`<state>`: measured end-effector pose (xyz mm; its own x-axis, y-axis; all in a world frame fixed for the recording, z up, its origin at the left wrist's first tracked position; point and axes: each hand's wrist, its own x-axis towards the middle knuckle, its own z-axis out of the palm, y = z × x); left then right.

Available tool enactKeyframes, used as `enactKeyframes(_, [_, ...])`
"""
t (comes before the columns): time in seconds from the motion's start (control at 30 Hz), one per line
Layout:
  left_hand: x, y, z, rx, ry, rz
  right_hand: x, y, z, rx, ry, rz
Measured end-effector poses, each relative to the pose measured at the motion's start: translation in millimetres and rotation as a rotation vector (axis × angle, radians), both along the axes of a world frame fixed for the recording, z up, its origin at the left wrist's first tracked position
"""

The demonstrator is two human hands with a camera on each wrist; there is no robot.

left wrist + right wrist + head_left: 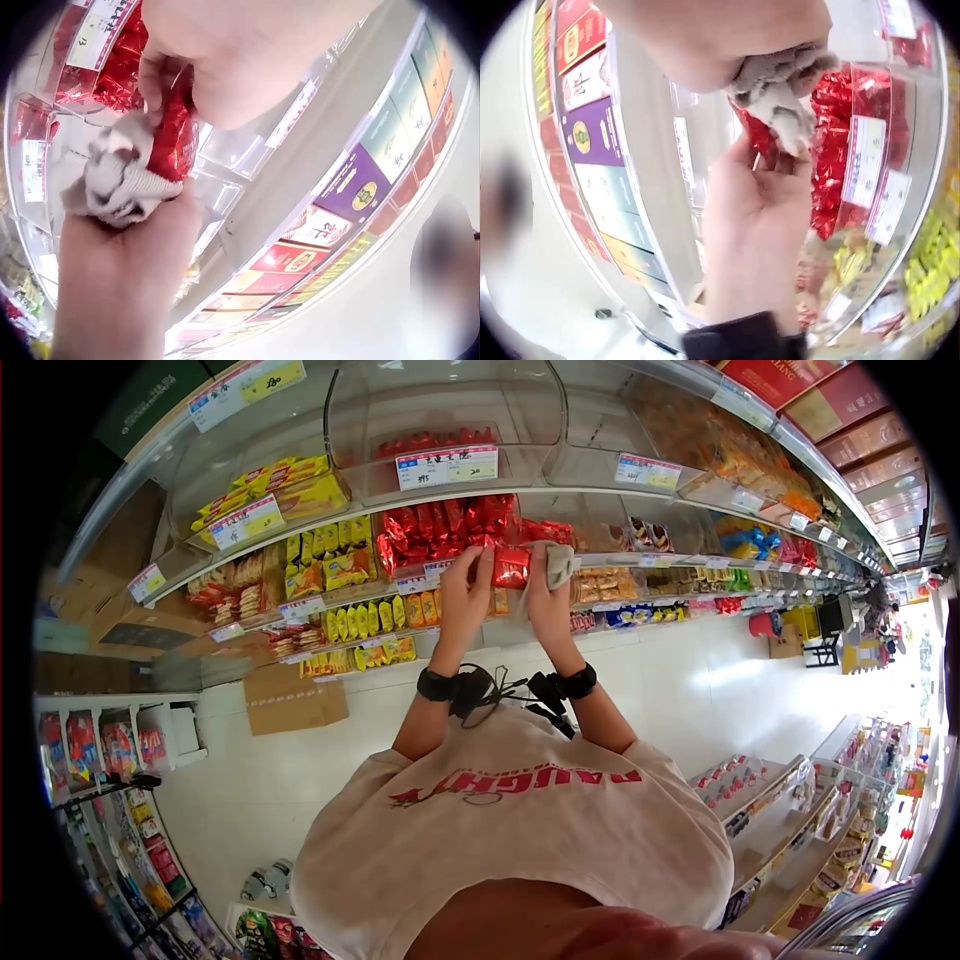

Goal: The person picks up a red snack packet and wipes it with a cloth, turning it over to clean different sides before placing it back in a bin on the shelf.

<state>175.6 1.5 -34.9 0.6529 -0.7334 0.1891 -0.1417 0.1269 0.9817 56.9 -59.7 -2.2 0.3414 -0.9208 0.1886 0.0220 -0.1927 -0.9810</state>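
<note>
A shiny red snack packet [511,568] is held up between both hands, in front of the shelf bins. My left hand [467,585] pinches its left end with thumb and fingers. My right hand [548,595] grips a crumpled light-grey cloth [562,564] at the packet's other end. In the left wrist view the cloth [124,176] bunches over the right fingers and lies against the packet [174,139]. The right wrist view has the left hand [761,187] below the cloth [780,97], which hides much of the packet.
Behind the hands a bin of red packets [440,525] stands between yellow packets [325,555] and other snacks. Clear upper bins [445,410] with price tags rise above. A cardboard box [295,698] sits on the floor at left; another shelf unit [790,810] is at lower right.
</note>
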Motion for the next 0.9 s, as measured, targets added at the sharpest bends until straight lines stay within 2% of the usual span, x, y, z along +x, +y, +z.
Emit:
enactKeyframes(0.03, [-1,-3,1,-0.001,0.047,-0.010,-2,-6,-1,-0.150,0.019,0.022])
enactKeyframes(0.13, [-13,-5,10,0.039,0.083,-0.044,-18,-8,0,-0.200,0.034,0.029])
enactKeyframes(0.23, [-29,-12,24,-0.031,-0.028,-0.053,-40,-14,8,-0.106,-0.101,0.061])
enactKeyframes(0.33, [-56,-13,52,-0.078,0.169,-0.043,-54,-17,8,-0.057,-0.210,0.033])
enactKeyframes(0.43, [-68,-7,63,-0.085,-0.003,-0.294,-70,-25,1,-0.038,-0.202,0.091])
enactKeyframes(0.53, [-67,-19,51,-0.054,0.080,-0.340,-87,-38,-3,0.037,-0.108,0.161])
enactKeyframes(0.67, [-68,-33,48,-0.028,0.146,-0.285,-93,-42,4,-0.054,-0.205,-0.053])
enactKeyframes(0.73, [-59,-39,42,-0.015,-0.201,-0.354,-102,-49,13,-0.066,-0.229,-0.119])
enactKeyframes(0.8, [-57,-44,34,-0.047,-0.463,-0.385,-105,-51,27,-0.419,0.035,0.038])
enactKeyframes(0.83, [-59,-48,31,-0.068,-0.341,-0.366,-106,-49,35,-0.590,0.168,0.120])
enactKeyframes(0.87, [-61,-52,28,-0.087,-0.221,-0.347,-105,-35,42,-0.564,0.221,0.089])
enactKeyframes(0.9, [-65,-53,32,-0.108,-0.104,-0.328,-108,-34,37,-0.497,0.161,0.142])
